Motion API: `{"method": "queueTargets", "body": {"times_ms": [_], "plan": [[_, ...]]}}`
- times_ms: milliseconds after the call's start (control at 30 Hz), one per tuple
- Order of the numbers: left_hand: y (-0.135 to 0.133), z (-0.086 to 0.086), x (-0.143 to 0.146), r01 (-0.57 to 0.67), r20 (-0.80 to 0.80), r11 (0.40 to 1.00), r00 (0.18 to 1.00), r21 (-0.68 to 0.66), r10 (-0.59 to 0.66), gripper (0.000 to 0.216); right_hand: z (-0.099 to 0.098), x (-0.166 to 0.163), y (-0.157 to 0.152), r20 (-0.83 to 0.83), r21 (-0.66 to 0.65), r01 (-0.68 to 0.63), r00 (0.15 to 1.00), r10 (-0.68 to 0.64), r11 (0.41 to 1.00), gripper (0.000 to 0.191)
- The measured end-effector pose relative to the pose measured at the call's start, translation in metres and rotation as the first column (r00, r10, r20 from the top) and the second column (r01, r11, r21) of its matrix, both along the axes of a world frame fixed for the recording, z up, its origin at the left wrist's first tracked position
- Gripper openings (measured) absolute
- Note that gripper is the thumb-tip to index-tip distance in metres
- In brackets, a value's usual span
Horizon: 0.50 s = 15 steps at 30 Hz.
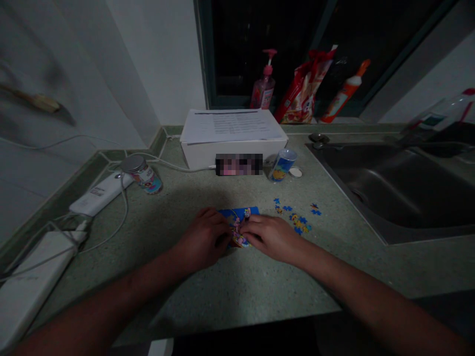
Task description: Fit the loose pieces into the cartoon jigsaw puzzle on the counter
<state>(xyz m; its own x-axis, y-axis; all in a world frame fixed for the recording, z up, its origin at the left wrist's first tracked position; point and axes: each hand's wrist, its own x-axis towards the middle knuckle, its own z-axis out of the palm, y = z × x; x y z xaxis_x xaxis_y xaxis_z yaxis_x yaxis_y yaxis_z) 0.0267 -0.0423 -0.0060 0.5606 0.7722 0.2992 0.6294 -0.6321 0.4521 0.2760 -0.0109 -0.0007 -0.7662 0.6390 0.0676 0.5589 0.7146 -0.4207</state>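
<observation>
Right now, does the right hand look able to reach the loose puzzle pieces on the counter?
Probably yes. The loose puzzle pieces lie on the counter close beside the right hand, and nothing appears to stand between, though this hand is busy at the puzzle.

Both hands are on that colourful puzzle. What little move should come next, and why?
Perhaps the right hand should pick up one of the loose pieces: they lie on the counter just beyond it, while the left hand, at the left side of the puzzle, seems placed to steady it. Whether either pinches a piece is unclear.
</observation>
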Motion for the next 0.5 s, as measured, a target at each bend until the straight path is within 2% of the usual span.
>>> {"method": "queueTargets", "body": {"times_ms": [500], "plan": [[0.0025,-0.0052,0.0004,-0.019,0.071,0.999,0.997,-0.048,0.023,0.015,-0.001,-0.0033,-0.0027,-0.006,-0.006,0.021,1.0,-0.021,1.0,0.008]]}}
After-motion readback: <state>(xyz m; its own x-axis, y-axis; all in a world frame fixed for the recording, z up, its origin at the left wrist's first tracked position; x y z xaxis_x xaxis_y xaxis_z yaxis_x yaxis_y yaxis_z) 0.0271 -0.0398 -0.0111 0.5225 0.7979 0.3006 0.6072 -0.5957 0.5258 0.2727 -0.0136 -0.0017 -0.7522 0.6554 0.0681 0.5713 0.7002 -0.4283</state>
